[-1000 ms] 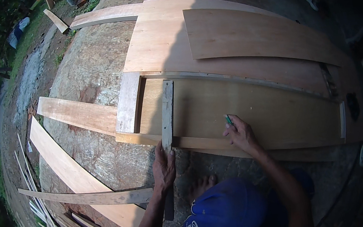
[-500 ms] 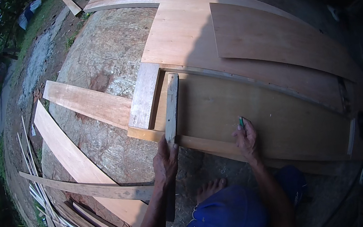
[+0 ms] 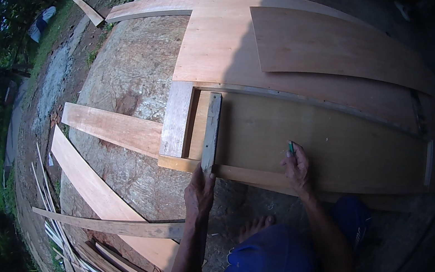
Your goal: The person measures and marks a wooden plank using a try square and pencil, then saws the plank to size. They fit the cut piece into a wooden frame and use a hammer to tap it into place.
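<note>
Both hands have crept forward: left hand (image 3: pixel 198 190) clasps the stiff, light batten (image 3: pixel 211 131) near its end; right hand (image 3: pixel 297 166) pinches a green pencil (image 3: pixel 290 148).

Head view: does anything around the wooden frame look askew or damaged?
The grey slat under the left hand lies slightly tilted against the frame's end rail, not parallel to it. The right hand holds a green pencil on the panel. No damage shows.
</note>
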`<move>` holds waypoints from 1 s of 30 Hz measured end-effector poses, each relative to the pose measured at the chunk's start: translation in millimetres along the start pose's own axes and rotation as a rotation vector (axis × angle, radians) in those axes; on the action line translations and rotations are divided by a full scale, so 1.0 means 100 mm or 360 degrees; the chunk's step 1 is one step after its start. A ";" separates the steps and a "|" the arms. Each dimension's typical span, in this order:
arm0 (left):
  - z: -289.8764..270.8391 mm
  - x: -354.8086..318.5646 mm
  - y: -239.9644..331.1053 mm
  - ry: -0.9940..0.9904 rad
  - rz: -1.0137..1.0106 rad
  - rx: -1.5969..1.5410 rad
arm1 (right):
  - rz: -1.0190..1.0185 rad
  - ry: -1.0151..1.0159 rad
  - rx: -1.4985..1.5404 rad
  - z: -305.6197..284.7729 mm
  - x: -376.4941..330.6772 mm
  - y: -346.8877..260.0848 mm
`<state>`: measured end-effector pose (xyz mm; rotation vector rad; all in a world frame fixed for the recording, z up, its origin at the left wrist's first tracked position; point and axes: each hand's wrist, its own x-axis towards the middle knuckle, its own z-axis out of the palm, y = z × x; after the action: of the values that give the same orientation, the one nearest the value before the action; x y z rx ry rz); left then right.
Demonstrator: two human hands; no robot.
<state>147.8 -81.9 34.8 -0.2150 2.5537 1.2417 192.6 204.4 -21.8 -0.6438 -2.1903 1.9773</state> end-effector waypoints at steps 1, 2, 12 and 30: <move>-0.01 0.02 0.01 -0.0016 -0.0012 0.0012 | 0.0005 -0.0006 0.0000 -0.01 0.00 0.00; -0.03 0.03 0.01 -0.0020 -0.0015 0.0027 | -0.0008 -0.0009 0.0010 -0.01 0.00 0.00; -0.04 0.24 0.07 -0.0059 -0.0198 0.0196 | -0.0021 -0.0027 0.0026 0.00 -0.01 -0.04; 0.11 0.20 0.08 0.0381 0.0275 0.0563 | -0.0087 -0.0003 -0.0032 0.02 -0.01 -0.06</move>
<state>128.6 -68.1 27.7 -0.0690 2.9996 0.8355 191.3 201.9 -16.2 -0.5782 -2.2072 1.9328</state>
